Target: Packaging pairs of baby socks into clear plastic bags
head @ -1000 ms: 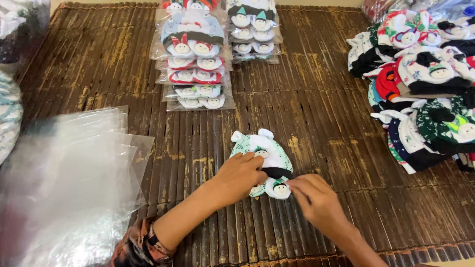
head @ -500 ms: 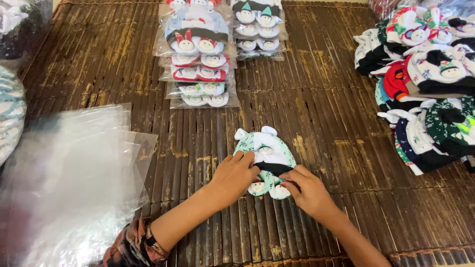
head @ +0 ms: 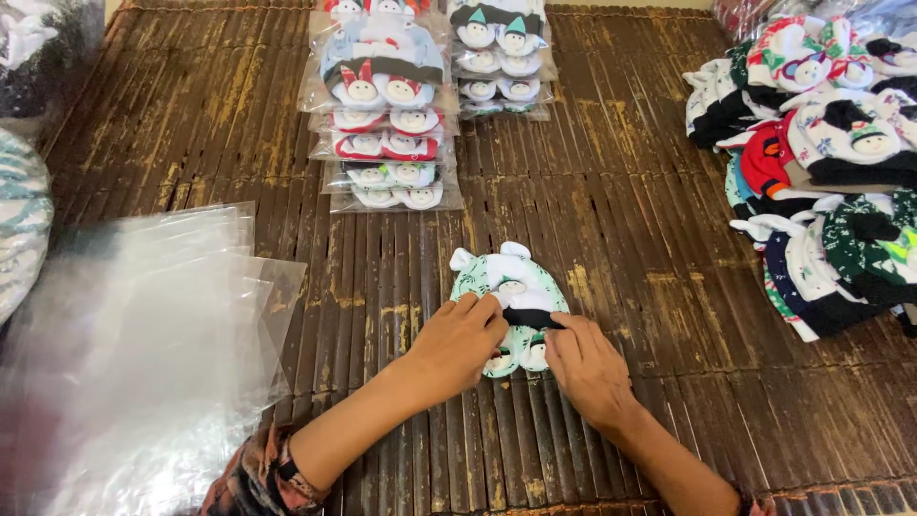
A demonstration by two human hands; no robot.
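A mint-green pair of baby socks with small white doll heads and a black band [head: 511, 287] lies flat on the dark slatted bamboo mat [head: 611, 220]. My left hand [head: 458, 346] presses down on its lower left part, fingers over the fabric. My right hand [head: 585, 368] rests on its lower right edge, fingertips touching the black band. Both hands hold the socks against the mat; the lower toe ends are partly hidden under my fingers.
A stack of clear plastic bags [head: 143, 354] lies at the left. Bagged sock pairs [head: 387, 115] lie in two overlapping rows at the top centre. A heap of loose colourful socks [head: 831, 162] fills the right side. A patterned bundle [head: 19, 229] sits at the far left edge.
My right hand has slid left onto the socks' lower right edge. My left hand stayed pressed on them. The view has shifted slightly.
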